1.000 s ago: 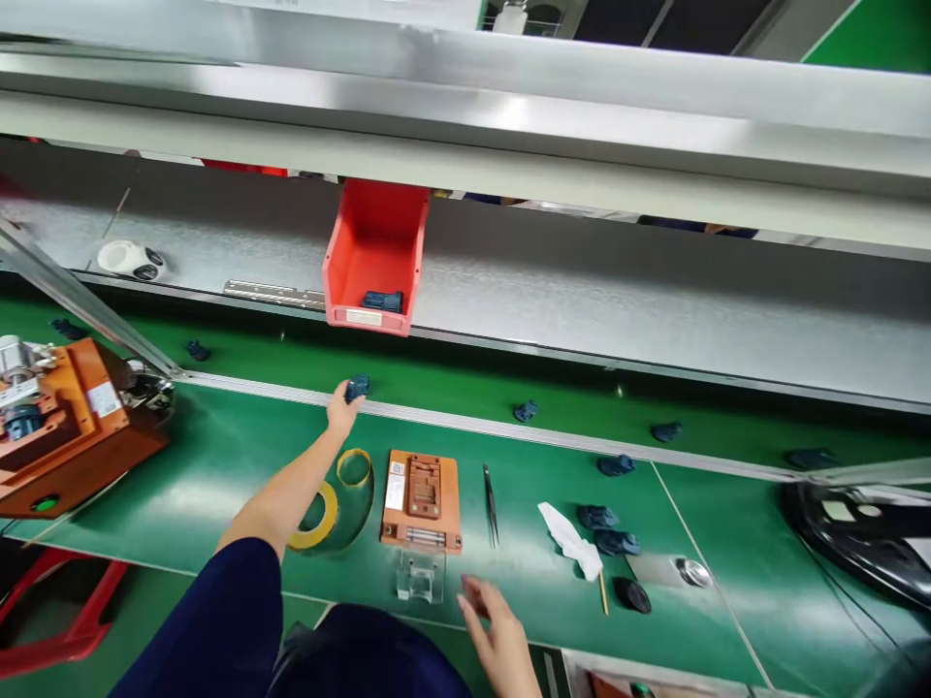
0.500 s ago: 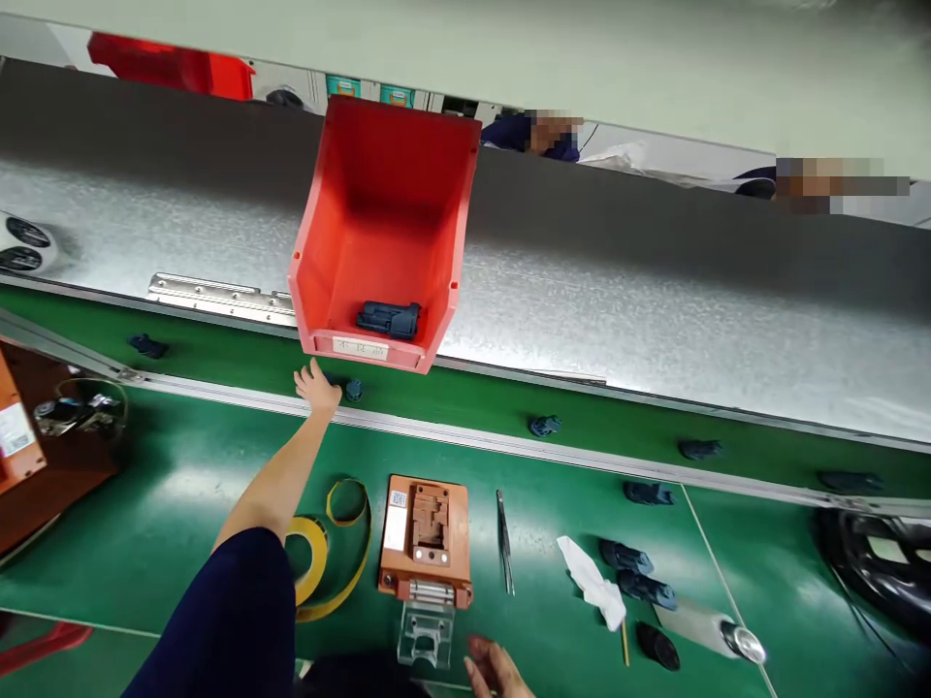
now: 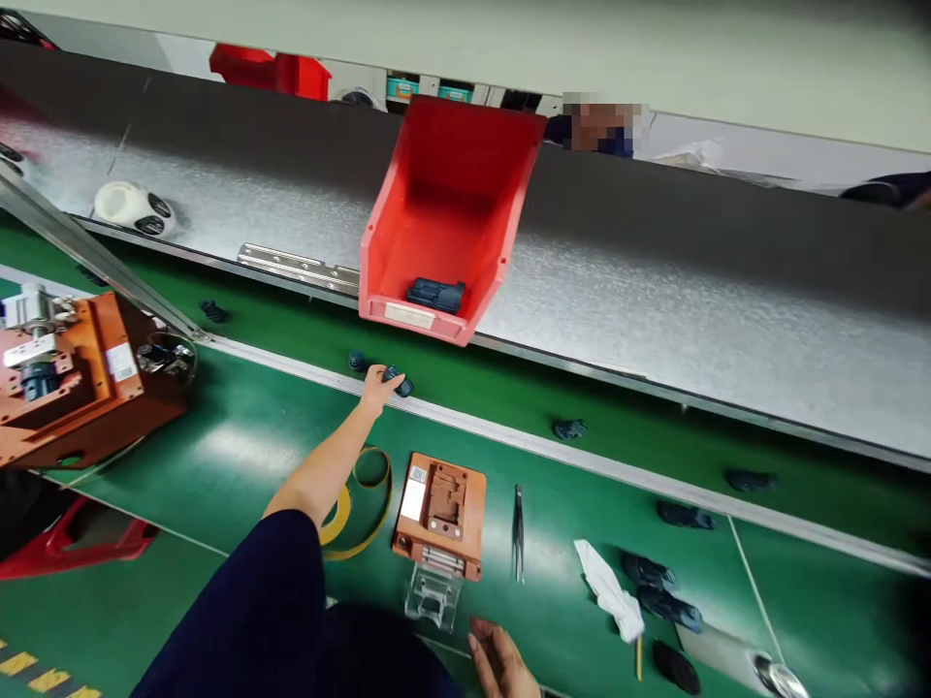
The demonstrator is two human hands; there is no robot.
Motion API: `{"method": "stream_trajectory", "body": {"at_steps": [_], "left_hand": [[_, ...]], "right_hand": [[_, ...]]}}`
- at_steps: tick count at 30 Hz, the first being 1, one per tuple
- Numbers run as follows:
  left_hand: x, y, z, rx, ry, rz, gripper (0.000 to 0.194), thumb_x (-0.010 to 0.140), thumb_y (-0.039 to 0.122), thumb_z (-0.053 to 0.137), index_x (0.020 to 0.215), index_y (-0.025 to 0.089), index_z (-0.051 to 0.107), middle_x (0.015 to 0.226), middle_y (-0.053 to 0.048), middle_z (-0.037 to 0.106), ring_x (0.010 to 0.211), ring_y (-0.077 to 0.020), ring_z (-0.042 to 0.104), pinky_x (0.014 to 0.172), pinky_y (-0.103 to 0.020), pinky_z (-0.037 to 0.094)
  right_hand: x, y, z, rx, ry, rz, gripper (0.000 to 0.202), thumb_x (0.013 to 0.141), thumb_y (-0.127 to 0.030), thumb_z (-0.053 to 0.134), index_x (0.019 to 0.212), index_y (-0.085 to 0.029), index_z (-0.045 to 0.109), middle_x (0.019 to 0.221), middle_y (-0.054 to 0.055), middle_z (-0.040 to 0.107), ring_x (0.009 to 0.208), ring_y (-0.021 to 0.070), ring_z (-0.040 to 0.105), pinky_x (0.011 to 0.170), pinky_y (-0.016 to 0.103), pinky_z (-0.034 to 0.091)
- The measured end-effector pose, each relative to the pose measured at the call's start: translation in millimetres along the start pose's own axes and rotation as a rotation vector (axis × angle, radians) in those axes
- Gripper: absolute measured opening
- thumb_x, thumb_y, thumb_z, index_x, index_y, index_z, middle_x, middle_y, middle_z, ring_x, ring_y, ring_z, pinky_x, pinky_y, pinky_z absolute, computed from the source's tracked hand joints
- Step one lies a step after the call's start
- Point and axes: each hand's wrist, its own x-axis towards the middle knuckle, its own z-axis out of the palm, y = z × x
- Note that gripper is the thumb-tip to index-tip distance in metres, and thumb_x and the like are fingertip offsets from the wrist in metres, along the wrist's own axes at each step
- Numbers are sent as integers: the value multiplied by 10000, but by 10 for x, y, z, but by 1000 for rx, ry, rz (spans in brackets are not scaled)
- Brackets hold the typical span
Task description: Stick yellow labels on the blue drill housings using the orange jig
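Note:
My left hand (image 3: 374, 388) reaches out to the green conveyor strip below the metal shelf. Its thumb and fingers are closed round a dark blue plastic part (image 3: 398, 381), and another such part (image 3: 357, 361) lies just left of it. Close to the bench's front edge is my right hand (image 3: 501, 663), its fingers loosely bent and apart, with nothing visible in them. Just beyond it stands an orange-brown fixture (image 3: 474, 494) with a stepped nest and a clear hinged flap (image 3: 433, 593) folded toward me. Black tweezers (image 3: 518, 533) lie to the fixture's right.
A red bin (image 3: 429, 237) holding a dark part overhangs the shelf edge. Yellow tape (image 3: 336, 519) lies left of the fixture. A white cloth (image 3: 609, 591), several dark parts and a bottle (image 3: 727, 654) are at right. An orange machine (image 3: 87, 378) stands at left.
My left hand, spread and bare before, has closed round a dark part on the strip. The view has swung left, showing more of the orange machine. My right hand stays near the front edge.

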Motion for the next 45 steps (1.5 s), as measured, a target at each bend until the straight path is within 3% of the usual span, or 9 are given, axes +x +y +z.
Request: {"method": "stream_trajectory", "body": {"at_steps": [7, 11, 14, 20, 25, 30, 34, 38, 45], "left_hand": [[-1565, -19, 56, -393, -499, -242, 534, 979, 604, 418, 1286, 202, 591, 1144, -133, 690, 904, -207, 695, 758, -377, 589], [-2290, -119, 260, -483, -563, -392, 588, 963, 636, 414, 1214, 156, 642, 978, -121, 702, 744, -185, 674, 618, -312, 567], [-2620, -238, 416, -507, -513, -476, 546, 957, 619, 453, 1125, 144, 664, 894, -98, 700, 700, -174, 665, 594, -289, 555], [-2950, -489, 518, -486, -339, -530, 494, 885, 613, 596, 987, 134, 662, 750, -63, 688, 576, -145, 623, 548, -264, 522], [-3150, -891, 326, -157, -244, -475, 725, 815, 798, 485, 988, 116, 658, 668, -35, 633, 426, -95, 487, 384, -210, 313], [-3385, -1408, 98, 136, 71, -234, 569, 779, 683, 630, 1033, 175, 586, 886, -52, 638, 746, -171, 626, 631, -275, 495], [-3556, -1677, 114, 100, -8, -251, 698, 757, 600, 697, 1271, 209, 431, 1063, -92, 650, 1006, -232, 659, 849, -368, 526], [-3693, -1641, 125, 29, -154, -212, 715, 844, 480, 691, 1388, 250, 287, 960, -25, 651, 977, -198, 660, 922, -378, 494], [-3614, -1035, 15, -166, -318, -256, 461, 977, 541, 467, 1194, 170, 635, 1019, -106, 673, 961, -245, 661, 853, -383, 525]], "right_hand": [[325, -637, -312, 48, -55, -168, 316, 922, -458, 552, 969, -204, 734, 944, 98, 770, 857, 252, 743, 798, 362, 603], [618, -1004, -368, 96, -70, -270, 321, 927, -432, 574, 1147, -223, 677, 1142, 91, 710, 1045, 233, 685, 934, 381, 560], [758, -1150, -383, 30, -186, -528, 712, 819, -416, 723, 1447, -217, 454, 1458, 135, 502, 1362, 290, 467, 1120, 472, 429], [899, -935, -238, -58, -406, -635, 974, 686, -292, 778, 1523, -180, 292, 1493, 182, 423, 1391, 334, 411, 1124, 510, 410], [1460, -593, -28, -52, -332, -602, 900, 654, -292, 769, 1453, -180, 372, 1435, 187, 481, 1344, 349, 452, 1120, 542, 387], [2021, -346, 113, -105, -342, -619, 896, 642, -258, 764, 1454, -181, 393, 1427, 170, 488, 1338, 366, 419, 1122, 576, 356], [2071, -240, 136, -106, -383, -663, 937, 650, -284, 775, 1489, -230, 362, 1451, 128, 484, 1349, 361, 391, 1133, 582, 336], [2005, -202, 120, -222, -402, -680, 976, 705, -400, 797, 1533, -234, 310, 1509, 136, 429, 1390, 370, 347, 1152, 579, 319], [1892, -9, 101, -371, -201, -730, 684, 949, -502, 541, 1539, -236, 322, 1572, 128, 371, 1465, 330, 264, 1187, 555, 258]]}}
